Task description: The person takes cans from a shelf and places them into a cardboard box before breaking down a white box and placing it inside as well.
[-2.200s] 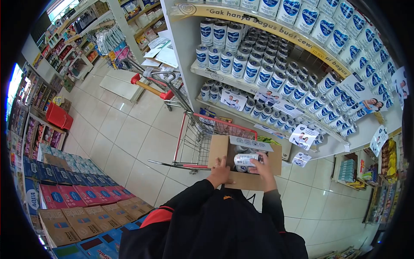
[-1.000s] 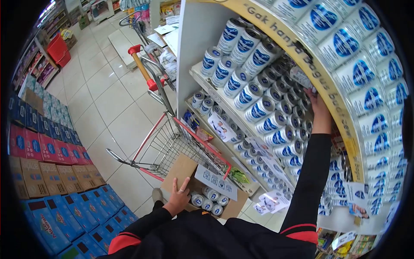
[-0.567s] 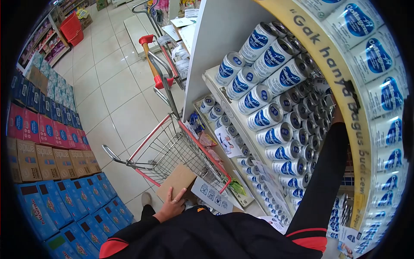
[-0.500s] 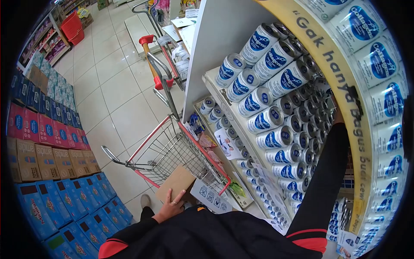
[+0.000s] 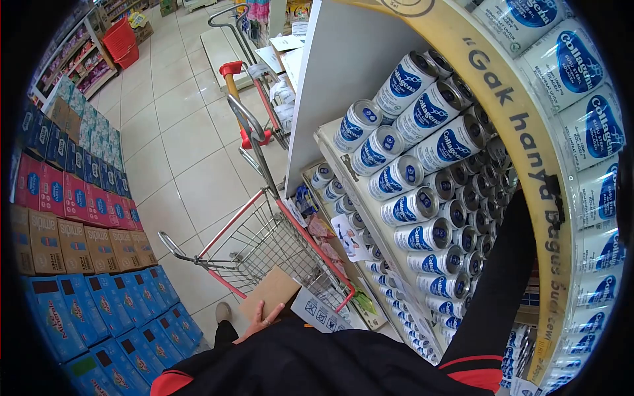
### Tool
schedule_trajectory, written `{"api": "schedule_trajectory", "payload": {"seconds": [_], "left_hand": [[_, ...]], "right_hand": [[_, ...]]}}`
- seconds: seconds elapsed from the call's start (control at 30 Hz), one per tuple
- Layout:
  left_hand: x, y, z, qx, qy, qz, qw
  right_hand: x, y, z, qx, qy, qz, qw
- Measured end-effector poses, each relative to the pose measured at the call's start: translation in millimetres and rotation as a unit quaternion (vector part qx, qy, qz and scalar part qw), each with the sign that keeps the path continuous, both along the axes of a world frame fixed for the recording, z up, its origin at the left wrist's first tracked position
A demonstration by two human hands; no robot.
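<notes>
Left hand (image 5: 263, 319) laid on cardboard box (image 5: 271, 290), grip unclear, right sleeve (image 5: 492, 284) reaching under yellow strip (image 5: 522, 125) beside cans (image 5: 429, 237), right hand hidden, its hold impossible to tell

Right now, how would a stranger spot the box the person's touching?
Find the wire trolley beside the shelf of cans. By its near end, the left hand touches the brown cardboard box. Unlike the cartons stacked at far left, it has a pale flap printed with symbols.
</notes>
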State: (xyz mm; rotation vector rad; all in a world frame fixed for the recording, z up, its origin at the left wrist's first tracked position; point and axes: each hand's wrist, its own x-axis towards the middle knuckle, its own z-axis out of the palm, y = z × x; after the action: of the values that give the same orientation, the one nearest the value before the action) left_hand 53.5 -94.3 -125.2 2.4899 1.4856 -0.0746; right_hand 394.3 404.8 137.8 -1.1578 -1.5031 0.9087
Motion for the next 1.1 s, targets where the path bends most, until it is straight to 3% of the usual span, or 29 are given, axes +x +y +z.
{"api": "schedule_trajectory", "payload": {"seconds": [0.1, 0.17, 0.2, 0.27, 0.47, 0.7, 0.9, 0.97, 1.1], "left_hand": [[2, -1, 1, -0.047, -0.047, 0.013, 0.998], [4, 0, 1, -0.092, -0.260, 0.114, 0.954], [4, 1, 3, -0.092, -0.261, 0.113, 0.954], [3, 3, 9, -0.045, -0.076, 0.040, 0.995], [7, 1, -1, 0.018, 0.006, 0.014, 1.000], [6, -4, -11, 0.050, -0.024, 0.024, 0.998], [8, 1, -8, 0.108, 0.034, 0.012, 0.994], [8, 3, -2, 0.042, -0.070, 0.028, 0.996], [8, 2, -9, 0.084, -0.117, 0.026, 0.989]], "right_hand": [[1, -4, 2, 0.003, -0.035, -0.006, 0.999], [2, -6, 4, 0.006, -0.058, -0.008, 0.998], [2, -8, 5, 0.008, -0.069, -0.010, 0.998], [2, -11, 6, 0.012, -0.088, -0.012, 0.996], [-20, -24, 3, 0.024, -0.143, -0.015, 0.989], [-48, -34, 8, 0.036, -0.214, -0.020, 0.976], [-50, -74, 24, 0.051, -0.275, -0.026, 0.960], [-57, -103, 29, 0.057, -0.299, -0.033, 0.952], [-73, -143, 44, 0.059, -0.346, -0.048, 0.935]]}}
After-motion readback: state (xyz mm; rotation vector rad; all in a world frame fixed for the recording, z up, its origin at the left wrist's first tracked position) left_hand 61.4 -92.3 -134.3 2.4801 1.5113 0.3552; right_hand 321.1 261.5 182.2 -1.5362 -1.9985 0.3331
